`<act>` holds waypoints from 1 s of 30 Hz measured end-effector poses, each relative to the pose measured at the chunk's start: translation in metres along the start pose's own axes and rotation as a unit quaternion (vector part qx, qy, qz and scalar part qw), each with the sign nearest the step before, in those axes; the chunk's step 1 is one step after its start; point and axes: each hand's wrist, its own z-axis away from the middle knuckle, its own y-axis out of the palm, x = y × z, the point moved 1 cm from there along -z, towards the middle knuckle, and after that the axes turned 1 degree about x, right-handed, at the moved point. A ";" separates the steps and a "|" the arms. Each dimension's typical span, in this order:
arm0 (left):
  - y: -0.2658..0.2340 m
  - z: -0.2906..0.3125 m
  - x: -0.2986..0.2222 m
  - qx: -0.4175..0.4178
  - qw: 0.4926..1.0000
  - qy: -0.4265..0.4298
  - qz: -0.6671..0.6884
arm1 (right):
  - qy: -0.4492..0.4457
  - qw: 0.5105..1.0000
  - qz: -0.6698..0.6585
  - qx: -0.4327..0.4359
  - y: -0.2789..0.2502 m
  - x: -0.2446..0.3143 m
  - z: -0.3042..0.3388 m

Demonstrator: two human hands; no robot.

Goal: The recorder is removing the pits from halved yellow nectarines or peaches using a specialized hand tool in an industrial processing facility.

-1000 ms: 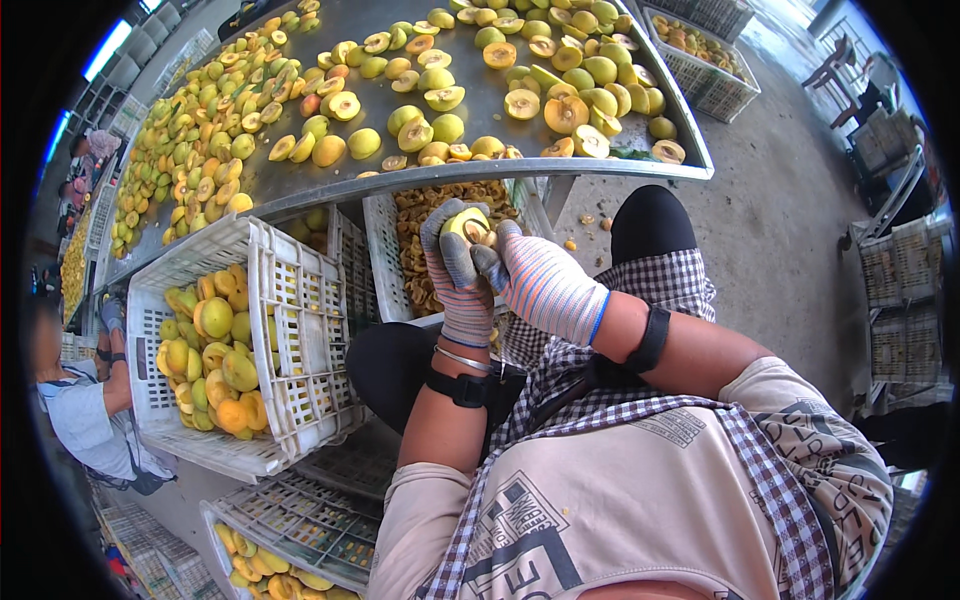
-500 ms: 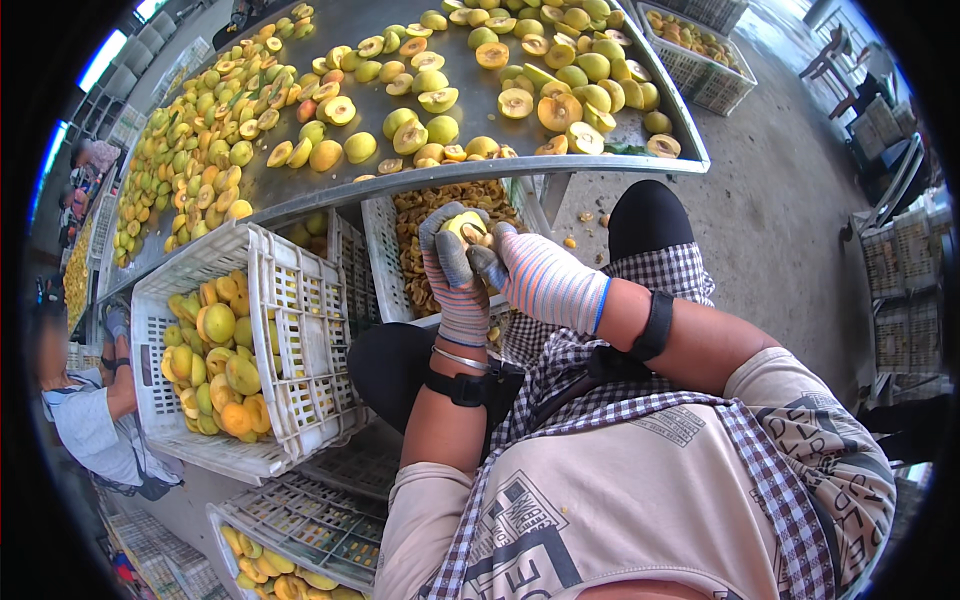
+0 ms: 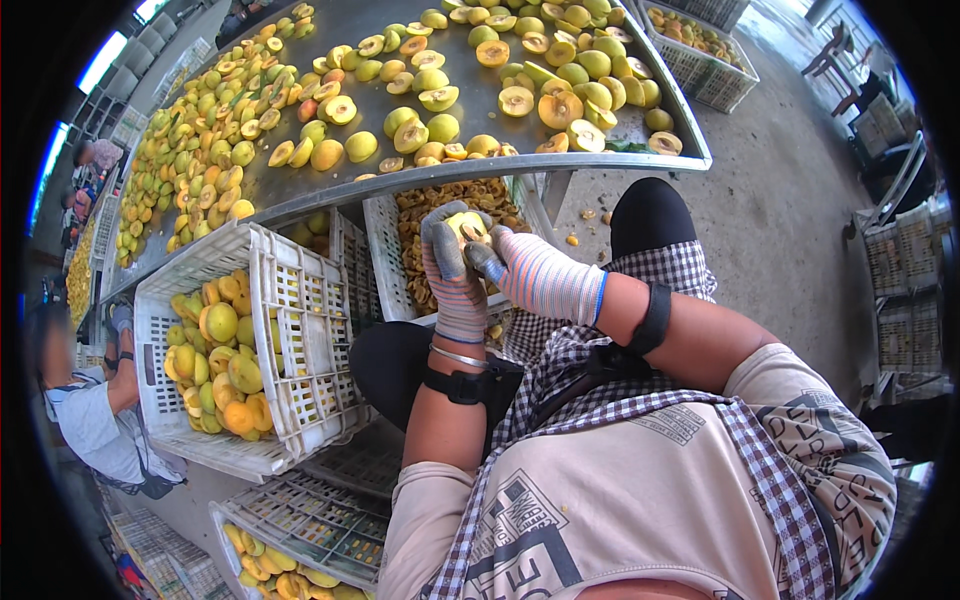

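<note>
Both of my hands wear striped knit gloves with grey palms and meet above a crate under the table edge. My left hand (image 3: 452, 275) is closed round a yellow-green peach half (image 3: 462, 222), cut face up. My right hand (image 3: 540, 277) is pinched against the near right side of that half. A thin dark curved line shows at the fruit's centre by the right fingertips; whether it is a tool's edge cannot be made out. Below the hands, the white crate (image 3: 381, 222) holds many brownish pits or scraps (image 3: 411, 262).
A metal table (image 3: 330, 195) spread with peach halves stands ahead. On my left a tilted white crate (image 3: 300, 345) holds more halves, with another crate (image 3: 300, 510) below it. Crates stand far right (image 3: 708, 82). A co-worker (image 3: 95, 410) sits at the left.
Hardly anything has moved. My hands stay together at the peach half, which has turned slightly, and my right fingers have shifted a little against it.
</note>
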 end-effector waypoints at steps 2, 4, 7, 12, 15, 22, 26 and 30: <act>-0.002 -0.001 0.003 0.001 0.999 0.028 -0.020 | -0.039 0.998 0.035 -0.017 -0.003 0.004 0.003; 0.000 -0.001 0.005 -0.006 0.996 0.070 -0.055 | -0.070 0.994 0.082 -0.024 -0.004 0.003 0.005; 0.002 -0.001 0.008 -0.033 0.999 0.028 -0.010 | -0.087 0.989 0.119 -0.022 -0.004 -0.001 0.004; -0.002 -0.002 0.006 0.002 0.999 0.032 -0.024 | -0.005 0.999 0.009 0.041 -0.010 0.007 0.007; 0.001 -0.001 0.010 -0.007 0.999 0.048 -0.024 | -0.038 0.999 0.009 0.002 -0.006 0.002 0.004; -0.011 -0.009 0.012 -0.023 0.999 0.014 0.020 | -0.068 0.994 0.074 -0.046 -0.007 0.018 0.004; -0.011 -0.013 0.014 -0.024 1.000 -0.005 0.003 | -0.051 0.997 0.042 -0.026 -0.010 0.011 0.000; -0.013 -0.003 0.018 -0.013 0.998 -0.037 0.047 | -0.075 0.987 0.082 -0.116 -0.019 0.018 0.023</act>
